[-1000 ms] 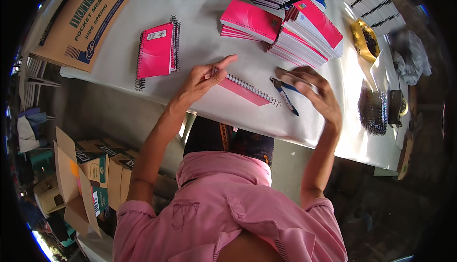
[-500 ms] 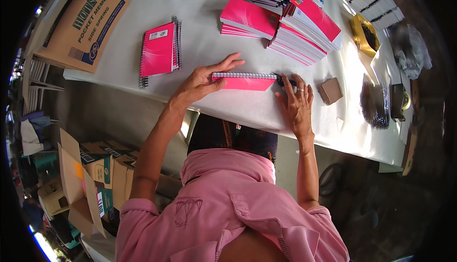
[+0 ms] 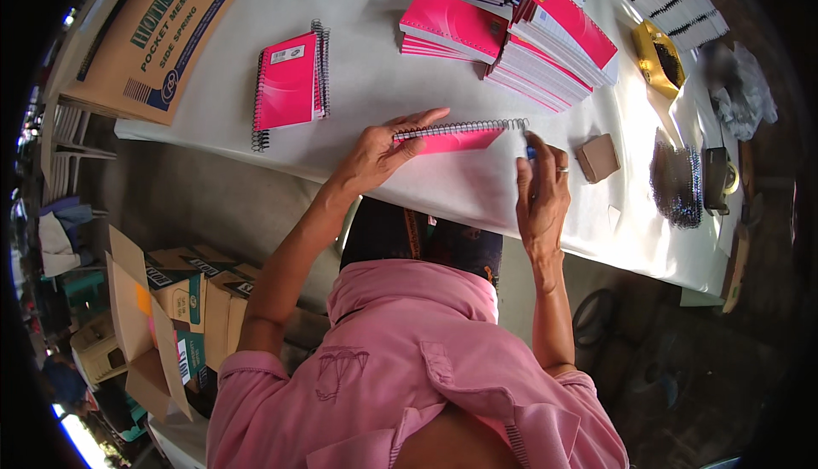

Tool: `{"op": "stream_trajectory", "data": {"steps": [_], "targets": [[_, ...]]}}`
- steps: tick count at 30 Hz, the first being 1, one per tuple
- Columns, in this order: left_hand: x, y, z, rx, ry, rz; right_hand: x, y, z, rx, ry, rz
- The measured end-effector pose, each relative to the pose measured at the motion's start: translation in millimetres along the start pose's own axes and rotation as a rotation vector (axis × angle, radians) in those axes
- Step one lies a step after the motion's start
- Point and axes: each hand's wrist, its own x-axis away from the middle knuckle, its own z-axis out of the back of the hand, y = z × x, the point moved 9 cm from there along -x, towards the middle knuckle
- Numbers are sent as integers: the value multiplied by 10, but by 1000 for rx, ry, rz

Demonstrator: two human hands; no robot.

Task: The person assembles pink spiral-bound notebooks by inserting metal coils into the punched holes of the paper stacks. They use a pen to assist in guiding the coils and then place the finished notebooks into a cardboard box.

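My left hand (image 3: 375,155) grips a pink notebook (image 3: 460,141) at its left end, thumb on the near side and fingers over the far side. The notebook stands on edge near the table's front edge, its bound side up. Along that side runs a dark wire spiral (image 3: 511,124), which sticks out past the right end of the notebook. My right hand (image 3: 544,192) is just right of that loose end, closed round a small tool with a blue part (image 3: 532,152). Most of the tool is hidden by the fingers, so its kind does not show.
Pink spiral notebooks (image 3: 287,86) lie at left beside a large carton (image 3: 149,43). Pink-covered pads (image 3: 545,64) are stacked at the back. At right are a small brown block (image 3: 598,159), loose spirals (image 3: 676,184), a yellow box (image 3: 658,64) and a tape dispenser (image 3: 717,181).
My right hand has moved slightly right, away from the notebook's end. The wire spiral now reaches beyond that end. My left hand and the notebook have shifted a little right.
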Motion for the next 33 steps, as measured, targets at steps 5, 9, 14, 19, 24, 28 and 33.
{"op": "stream_trajectory", "data": {"steps": [5, 9, 14, 19, 24, 28, 33], "targets": [[-33, 266, -60, -54, 191, 5, 90, -741, -55, 37, -53, 306], [-31, 442, -60, -152, 245, 22, 105, -779, -191, 54, -80, 345], [6, 604, -58, -528, 341, -32, 75, -841, -162, 40, -56, 388], [69, 765, -30, -805, 489, -156, 52, -582, -415, -625, -473, -112], [100, 1053, 105, -1040, 557, -266, -74, -660, -408, -807, -599, -129], [150, 1160, 629, -1229, 619, -194, -362, -643, -152, -377, -284, 141], [353, 370, 1372, -1199, 255, 382, -432, -124, -297, 260, -98, 347]]}}
